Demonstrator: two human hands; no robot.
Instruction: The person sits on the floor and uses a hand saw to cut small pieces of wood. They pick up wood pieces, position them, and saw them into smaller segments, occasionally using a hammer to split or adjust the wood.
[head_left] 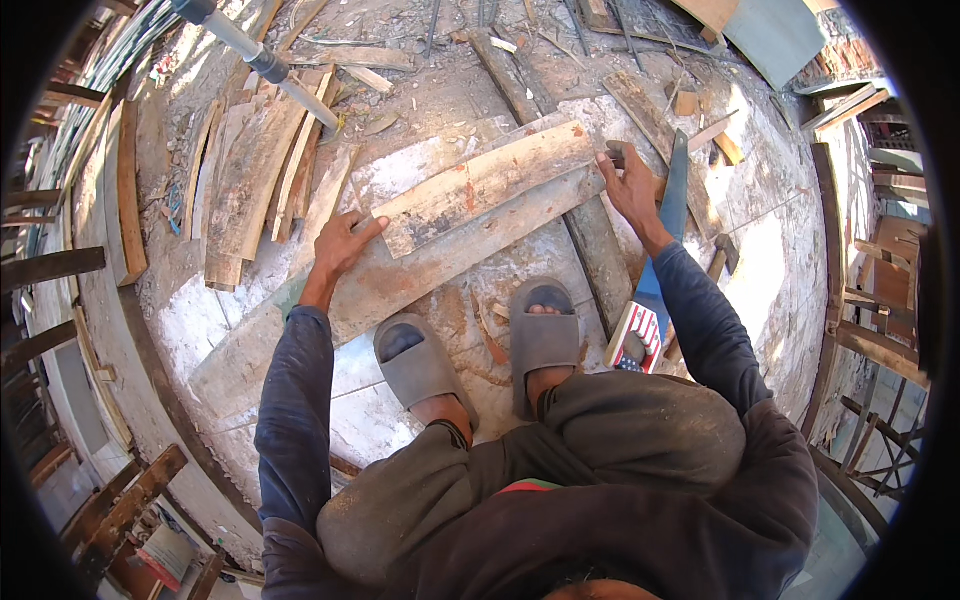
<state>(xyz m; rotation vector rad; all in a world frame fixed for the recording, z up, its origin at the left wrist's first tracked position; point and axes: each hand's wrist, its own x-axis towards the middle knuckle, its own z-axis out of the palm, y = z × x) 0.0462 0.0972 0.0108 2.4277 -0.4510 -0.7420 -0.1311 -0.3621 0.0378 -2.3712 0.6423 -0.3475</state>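
A short wooden board (490, 185), pale and stained with reddish marks, lies over a longer grey plank (400, 285) in front of my feet. My left hand (345, 248) is closed at its left end, the thumb against the edge and the other fingers partly hidden. At the right end, my right hand (634, 192) pinches the board's corner with thumb and fingertips. Next to my right forearm lies a handsaw (674, 200) with a blue blade. Its handle (640, 335) has red and white stripes, and my sleeve covers part of the blade.
A hammer (725, 258) lies right of the saw. Several loose boards (255, 190) are stacked at the left, beside a grey pipe (265, 65) standing at an angle. A dark beam (598, 260) passes under the planks. A grey-blue sheet (775, 45) is at the far right.
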